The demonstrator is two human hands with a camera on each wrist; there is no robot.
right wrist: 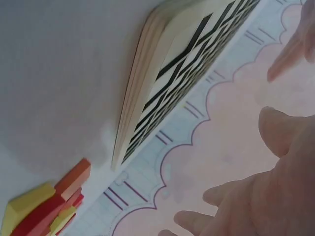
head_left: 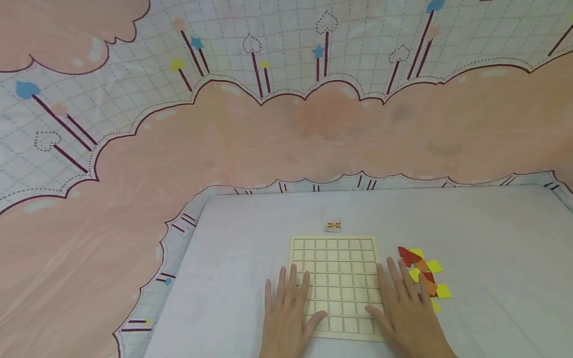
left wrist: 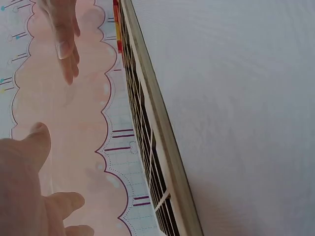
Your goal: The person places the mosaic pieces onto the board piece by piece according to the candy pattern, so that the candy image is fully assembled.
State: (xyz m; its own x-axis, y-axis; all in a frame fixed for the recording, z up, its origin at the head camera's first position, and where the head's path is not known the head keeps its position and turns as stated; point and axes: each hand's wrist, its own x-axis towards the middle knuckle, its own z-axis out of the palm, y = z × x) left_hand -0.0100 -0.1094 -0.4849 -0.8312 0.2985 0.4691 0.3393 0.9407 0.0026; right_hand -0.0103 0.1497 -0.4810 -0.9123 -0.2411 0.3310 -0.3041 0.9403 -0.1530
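A pale wooden board [head_left: 340, 278] with a grid of square cells lies in front of me. My left hand [head_left: 286, 318] is over its left side, fingers stretched forward and holding nothing. At the right side is my right hand [head_left: 412, 318], also with straight fingers and nothing in its grasp. Both wrist views show the hands apart from the board, above it. Beside and partly behind the right fingers is a loose group of flat pieces: yellow squares [head_left: 442, 291], red pieces [head_left: 407, 253] and orange pieces [head_left: 430, 287]. Some are hidden by that hand.
A small card [head_left: 333, 225] printed with a gridded red, orange and yellow pattern lies just beyond the board. The white tabletop [head_left: 224, 278] extends around it. Patterned pink and white cloth [head_left: 277, 134] surrounds the table at the left and back.
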